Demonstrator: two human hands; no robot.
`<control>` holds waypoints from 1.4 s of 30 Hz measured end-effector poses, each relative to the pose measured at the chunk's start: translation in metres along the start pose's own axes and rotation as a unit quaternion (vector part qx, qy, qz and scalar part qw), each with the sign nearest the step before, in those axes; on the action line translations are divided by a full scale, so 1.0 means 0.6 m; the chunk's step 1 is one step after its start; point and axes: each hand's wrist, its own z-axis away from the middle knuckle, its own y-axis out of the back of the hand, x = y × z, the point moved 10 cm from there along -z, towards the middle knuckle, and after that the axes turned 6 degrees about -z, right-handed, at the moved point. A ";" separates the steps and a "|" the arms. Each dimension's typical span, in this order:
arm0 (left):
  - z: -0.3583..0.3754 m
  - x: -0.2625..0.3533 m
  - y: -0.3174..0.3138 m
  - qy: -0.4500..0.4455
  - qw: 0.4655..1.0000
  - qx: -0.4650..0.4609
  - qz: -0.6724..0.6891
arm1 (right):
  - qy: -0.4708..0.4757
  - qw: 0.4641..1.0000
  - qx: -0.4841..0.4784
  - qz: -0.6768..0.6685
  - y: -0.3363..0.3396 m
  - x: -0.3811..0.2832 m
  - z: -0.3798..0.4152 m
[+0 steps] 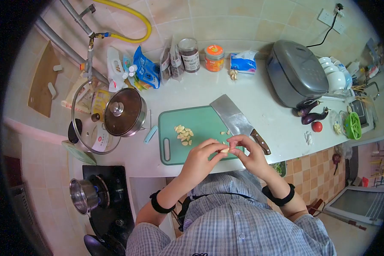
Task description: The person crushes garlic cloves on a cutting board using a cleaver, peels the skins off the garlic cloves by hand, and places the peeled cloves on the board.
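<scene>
Over the near right part of a green cutting board (196,123), my left hand (205,157) pinches a pale garlic clove (225,150). Fingers of my right hand (248,152) meet it from the other side, closed on the same clove. A pile of peeled garlic cloves (184,135) lies on the board's left half. A few small garlic pieces (227,132) sit just beyond my fingers. The cleaver (232,114) rests flat across the board's right edge, its wooden handle (260,141) pointing toward me on the right.
Left of the board stand a lidded pot (124,112) and a light-blue peeler-like tool (150,134). A small saucepan (83,195) is on the lit stove. Rice cooker (296,72), eggplants (313,117), a tomato (317,126) and a green basket (353,126) are on the right. Garlic (234,74) lies behind.
</scene>
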 end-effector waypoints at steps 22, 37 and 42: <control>0.012 -0.089 -0.063 0.250 0.860 -0.092 0.435 | 0.140 0.981 0.066 0.119 -0.003 -0.039 0.012; 0.021 -0.114 -0.085 0.281 0.799 -0.092 0.524 | 0.086 0.989 0.074 0.095 -0.002 -0.028 -0.002; 0.001 -0.104 -0.061 0.172 0.913 -0.075 0.364 | 0.049 0.993 0.081 0.072 -0.003 -0.001 -0.012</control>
